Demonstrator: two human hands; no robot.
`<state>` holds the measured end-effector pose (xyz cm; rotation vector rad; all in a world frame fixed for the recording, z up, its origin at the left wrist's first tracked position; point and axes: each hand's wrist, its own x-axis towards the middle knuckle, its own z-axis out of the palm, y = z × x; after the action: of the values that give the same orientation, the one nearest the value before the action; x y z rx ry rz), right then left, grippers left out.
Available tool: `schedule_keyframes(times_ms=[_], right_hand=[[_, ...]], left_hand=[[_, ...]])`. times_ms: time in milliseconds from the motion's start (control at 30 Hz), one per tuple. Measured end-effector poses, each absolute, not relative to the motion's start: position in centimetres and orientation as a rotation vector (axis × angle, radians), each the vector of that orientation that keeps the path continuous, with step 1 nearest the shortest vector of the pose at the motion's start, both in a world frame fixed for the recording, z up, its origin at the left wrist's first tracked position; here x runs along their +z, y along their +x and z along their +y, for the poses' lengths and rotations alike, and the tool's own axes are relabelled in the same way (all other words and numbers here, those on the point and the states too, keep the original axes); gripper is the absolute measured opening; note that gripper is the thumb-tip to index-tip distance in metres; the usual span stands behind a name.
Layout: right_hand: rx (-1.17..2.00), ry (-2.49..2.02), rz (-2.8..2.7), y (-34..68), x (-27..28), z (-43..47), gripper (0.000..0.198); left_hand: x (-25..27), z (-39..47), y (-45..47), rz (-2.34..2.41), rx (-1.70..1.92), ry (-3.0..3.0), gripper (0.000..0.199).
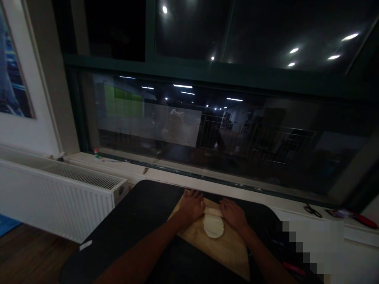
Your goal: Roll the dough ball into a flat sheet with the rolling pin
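A pale round of dough [214, 228] lies flat on a wooden board [226, 254]. Across its far edge sits a light rolling pin [212, 212], with only its middle showing between my hands. My left hand [192, 206] is closed over the pin's left end, and my right hand [233, 213] over its right end. The palms and the ends of the pin are hidden from above.
The board rests on a black table [148, 213] pushed up to a window sill [183, 177]. Scissors [313, 210] and a red-handled item [365, 221] lie on the sill at right. A white radiator [77, 201] stands left. A small white strip [85, 245] lies near the table's left edge.
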<state>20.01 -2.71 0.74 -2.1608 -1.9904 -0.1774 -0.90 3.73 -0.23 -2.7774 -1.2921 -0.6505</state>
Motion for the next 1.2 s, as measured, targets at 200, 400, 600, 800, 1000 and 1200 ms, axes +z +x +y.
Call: schedule_keyframes(times_ms=[200,400,600,800,1000,1200], right_hand=[[-0.297,-2.358,-1.775,17.3,1.4,-5.6,0.052],[-0.403,-2.202,-1.786,16.1,1.9,-8.0,0.043],[-0.164,-2.235,-1.781,15.6,3.0,-11.4,0.048],[-0.331,-2.11,-1.795,15.3,0.9,-12.9,0.045],[-0.266,-2.168,-1.898,16.9,0.4,-9.2,0.049],[-0.204,-2.178,-1.88,18.6,0.6,-4.7,0.046]], left_hand=[[-0.3,1.3,-1.5,-1.243,-0.776,-2.759,0.042],[-0.2,-0.7,-2.8,-1.154,-0.849,-2.842,0.045],[-0.1,-2.5,-4.6,-1.052,-0.851,-2.956,0.042],[0.0,-4.0,-5.3,-1.038,-0.864,-2.959,0.041],[0.3,-1.3,-3.5,-1.115,-0.597,-2.92,0.047],[-0.1,3.6,-1.1,-1.303,-0.433,-2.923,0.052]])
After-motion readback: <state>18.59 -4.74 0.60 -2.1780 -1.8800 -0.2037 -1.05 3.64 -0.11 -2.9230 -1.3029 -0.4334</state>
